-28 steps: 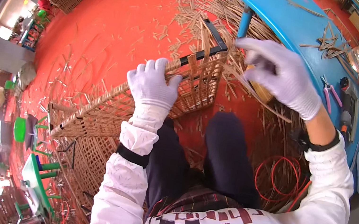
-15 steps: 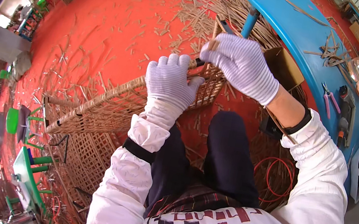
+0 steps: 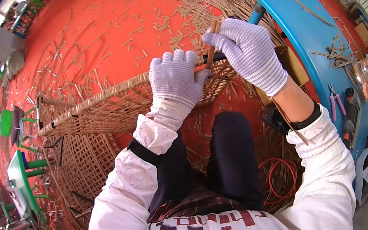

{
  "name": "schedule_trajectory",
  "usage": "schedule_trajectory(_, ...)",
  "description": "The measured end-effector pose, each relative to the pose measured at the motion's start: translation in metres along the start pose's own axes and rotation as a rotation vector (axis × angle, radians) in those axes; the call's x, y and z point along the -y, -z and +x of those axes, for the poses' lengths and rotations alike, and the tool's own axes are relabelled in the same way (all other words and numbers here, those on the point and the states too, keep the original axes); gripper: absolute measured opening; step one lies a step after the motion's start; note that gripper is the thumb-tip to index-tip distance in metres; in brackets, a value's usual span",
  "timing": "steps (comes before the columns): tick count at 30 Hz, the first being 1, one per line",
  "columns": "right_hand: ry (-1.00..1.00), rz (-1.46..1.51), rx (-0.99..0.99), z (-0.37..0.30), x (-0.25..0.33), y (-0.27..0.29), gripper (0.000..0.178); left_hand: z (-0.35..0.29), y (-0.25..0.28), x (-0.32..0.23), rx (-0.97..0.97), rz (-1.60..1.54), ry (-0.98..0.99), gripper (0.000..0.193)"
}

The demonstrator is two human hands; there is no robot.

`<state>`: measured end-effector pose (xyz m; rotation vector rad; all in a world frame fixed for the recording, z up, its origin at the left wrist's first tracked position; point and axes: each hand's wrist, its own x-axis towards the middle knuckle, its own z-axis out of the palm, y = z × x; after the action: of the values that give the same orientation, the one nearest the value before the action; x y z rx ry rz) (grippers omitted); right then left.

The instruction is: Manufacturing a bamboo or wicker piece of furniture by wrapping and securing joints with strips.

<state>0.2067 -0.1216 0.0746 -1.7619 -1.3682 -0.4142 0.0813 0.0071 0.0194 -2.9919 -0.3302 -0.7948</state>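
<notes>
A brown woven rattan frame (image 3: 112, 102), open-meshed like a basket's side, leans across in front of my knees. Over its upper edge lies my left hand (image 3: 177, 82) in a striped white-grey glove, gripping the rim with the thumb near the black bar. My right hand (image 3: 246, 52), gloved alike, pinches a flat brown rattan strip (image 3: 210, 53) that stands upright at the frame's right end. A dark bar (image 3: 217, 57) shows there between the two hands. The palm sides of both hands are hidden.
At the right a blue table (image 3: 303, 23) bears pink-handled pliers (image 3: 336, 100), a power tool (image 3: 350, 120) and rattan scraps. A cardboard box (image 3: 291, 67) stands beside it. Cut strips (image 3: 207, 10) litter the red floor. A red hose (image 3: 271, 179) coils near my right knee.
My right hand has shifted slightly left and up, and its strip now stands upright in the pinch. The left hand keeps its hold on the rim.
</notes>
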Motion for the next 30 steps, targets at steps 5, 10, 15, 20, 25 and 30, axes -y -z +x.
schedule_trajectory(5, 0.005, 0.033, 0.068, 0.007, 0.001, -0.007, 0.035, -0.003, -0.001, -0.004, -0.007, -0.004, 0.013, 0.040)
schedule_trajectory(10, -0.202, 0.012, 0.180, 0.023, -0.017, -0.014, 0.035, -0.009, 0.001, -0.003, -0.023, -0.018, 0.014, 0.037)
schedule_trajectory(15, -0.269, 0.011, 0.164, 0.021, -0.029, -0.019, 0.036, -0.007, -0.002, -0.005, -0.041, -0.029, 0.008, 0.037)
schedule_trajectory(20, -0.165, 0.021, 0.162, 0.020, 0.000, -0.002, 0.034, -0.005, -0.003, -0.001, -0.045, -0.019, 0.009, 0.037)
schedule_trajectory(25, 0.109, 0.032, 0.001, 0.009, 0.004, -0.011, 0.033, -0.004, -0.007, -0.002, -0.084, -0.021, -0.009, 0.038)
schedule_trajectory(30, -0.033, 0.119, 0.081, 0.015, 0.001, -0.013, 0.035, -0.005, -0.007, 0.000, -0.069, -0.008, -0.005, 0.039)
